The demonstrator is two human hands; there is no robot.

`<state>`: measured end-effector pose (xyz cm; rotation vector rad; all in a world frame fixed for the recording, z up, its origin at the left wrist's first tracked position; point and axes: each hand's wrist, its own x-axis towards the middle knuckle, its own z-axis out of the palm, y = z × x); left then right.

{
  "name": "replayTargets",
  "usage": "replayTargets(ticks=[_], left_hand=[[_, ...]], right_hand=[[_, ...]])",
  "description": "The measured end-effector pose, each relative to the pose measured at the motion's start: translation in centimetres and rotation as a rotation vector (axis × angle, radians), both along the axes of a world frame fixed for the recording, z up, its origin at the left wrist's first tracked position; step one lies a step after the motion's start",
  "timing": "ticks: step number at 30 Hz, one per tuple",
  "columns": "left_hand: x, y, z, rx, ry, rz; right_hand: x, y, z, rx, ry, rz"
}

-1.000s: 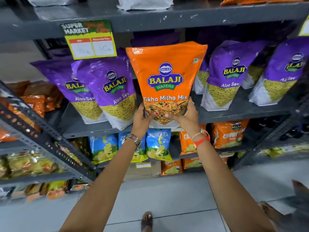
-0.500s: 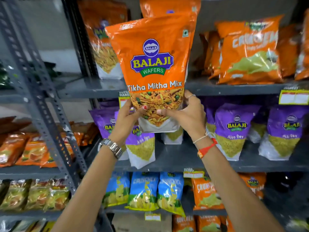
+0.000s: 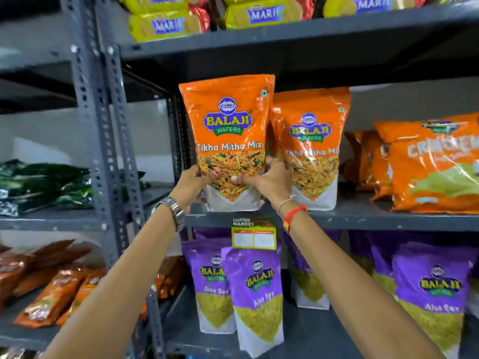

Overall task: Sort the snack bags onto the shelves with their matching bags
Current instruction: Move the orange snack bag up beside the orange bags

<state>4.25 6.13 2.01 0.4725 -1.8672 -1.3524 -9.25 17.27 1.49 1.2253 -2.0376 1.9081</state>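
Holding the orange mix bag (image 3: 228, 141) low down with left hand (image 3: 193, 186) and right hand (image 3: 269, 183), fingers squeezed on both sides, upright at the shelf (image 3: 388, 218) edge, touching its matching bag (image 3: 311, 149), ready to stand together.

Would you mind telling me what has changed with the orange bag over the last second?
The orange bag went up from the purple bags' shelf to the shelf above, and now stands beside a matching bag. The left hand and right hand kept hold of its lower part throughout.
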Motion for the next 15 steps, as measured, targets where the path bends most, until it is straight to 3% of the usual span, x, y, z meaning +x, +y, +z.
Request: replayTargets(ticks=[15], left_hand=[[-2.0,-8.1,-1.5,0.004,-0.058,0.104]], right_hand=[[-1.7,-8.3,-1.6,0.046,-0.038,0.046]])
